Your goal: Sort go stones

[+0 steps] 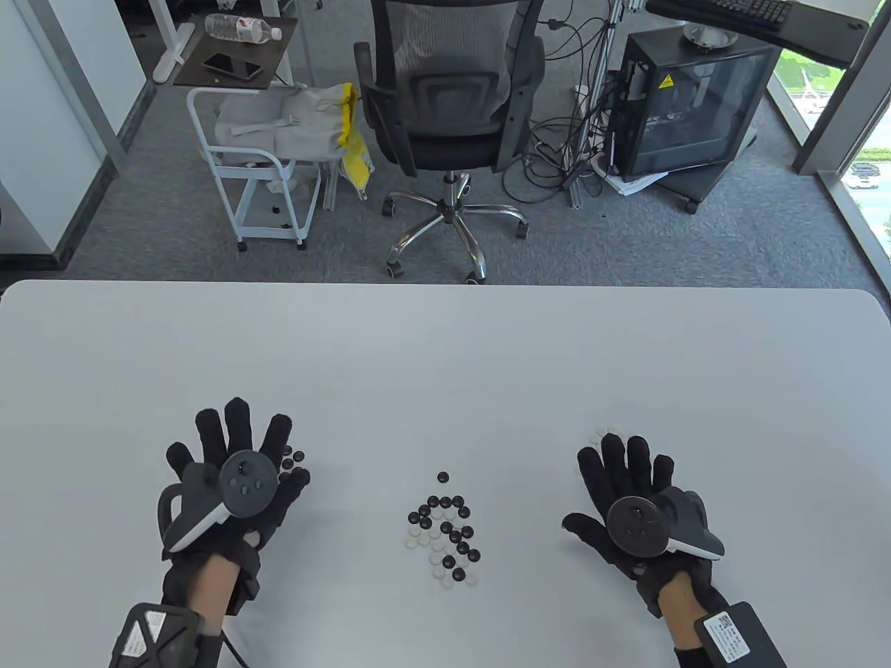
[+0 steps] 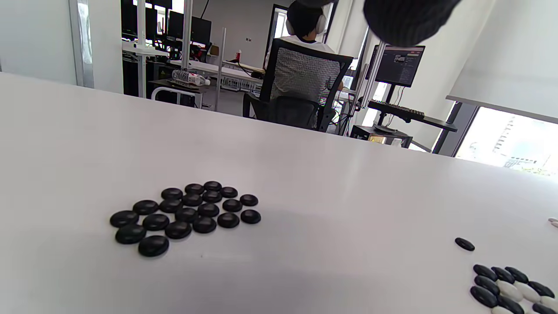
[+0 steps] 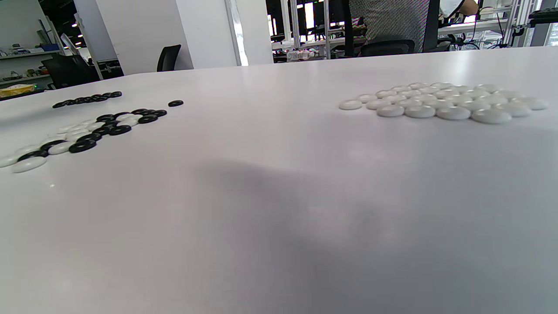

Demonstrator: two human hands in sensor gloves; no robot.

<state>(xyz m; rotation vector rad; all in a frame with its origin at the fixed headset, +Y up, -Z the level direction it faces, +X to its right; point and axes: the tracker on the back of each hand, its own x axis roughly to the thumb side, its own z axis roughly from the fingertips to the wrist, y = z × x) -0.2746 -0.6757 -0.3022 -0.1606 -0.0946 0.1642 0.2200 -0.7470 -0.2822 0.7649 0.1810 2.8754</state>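
A mixed pile of black and white Go stones [image 1: 445, 532] lies in the middle of the white table [image 1: 445, 362], with one lone black stone [image 1: 443, 477] just beyond it. My left hand [image 1: 233, 466] hovers flat with spread fingers over a group of black stones [image 2: 187, 213], a few of which show beside its fingers [image 1: 294, 459]. My right hand [image 1: 626, 480] is spread flat over a group of white stones [image 3: 444, 101], some peeking out at its fingertips [image 1: 603, 434]. Neither hand holds anything. The mixed pile [image 3: 83, 133] also shows in the right wrist view.
Beyond the table's far edge stand an office chair [image 1: 445, 104], a white cart [image 1: 257, 160] and a computer case [image 1: 686, 104]. In the left wrist view a person [image 2: 305, 48] sits on a chair in the background.
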